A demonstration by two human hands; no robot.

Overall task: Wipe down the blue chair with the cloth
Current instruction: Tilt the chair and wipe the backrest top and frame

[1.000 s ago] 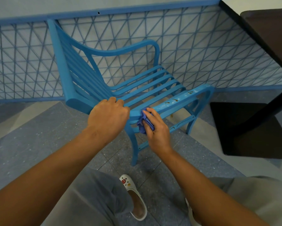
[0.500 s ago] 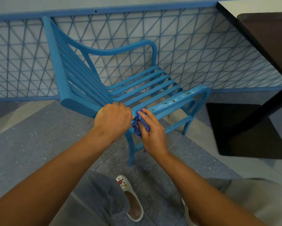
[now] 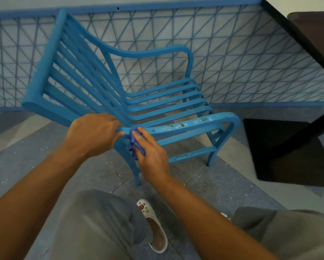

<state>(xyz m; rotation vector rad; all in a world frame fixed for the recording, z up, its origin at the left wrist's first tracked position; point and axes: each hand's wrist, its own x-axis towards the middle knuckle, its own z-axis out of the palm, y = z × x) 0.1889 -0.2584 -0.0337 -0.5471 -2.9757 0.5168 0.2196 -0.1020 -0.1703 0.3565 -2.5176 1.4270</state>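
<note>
Just one blue chair (image 3: 157, 107), one cloth (image 3: 134, 147) in the right hand (image 3: 151, 156) grip, left hand (image 3: 93, 134) clenching its armrest (image 3: 185, 124).

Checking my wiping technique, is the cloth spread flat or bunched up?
Bunched up. The cloth sits crumpled under the right hand against the blue chair armrest, folds hanging below.

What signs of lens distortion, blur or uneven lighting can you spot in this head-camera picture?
Head view: wide-angle bending curves the blue lattice railing and the blue slatted chair; forearms and grey trousers look soft at the edges; lighting is dim and even, and the dark table base shows almost no detail.
</note>
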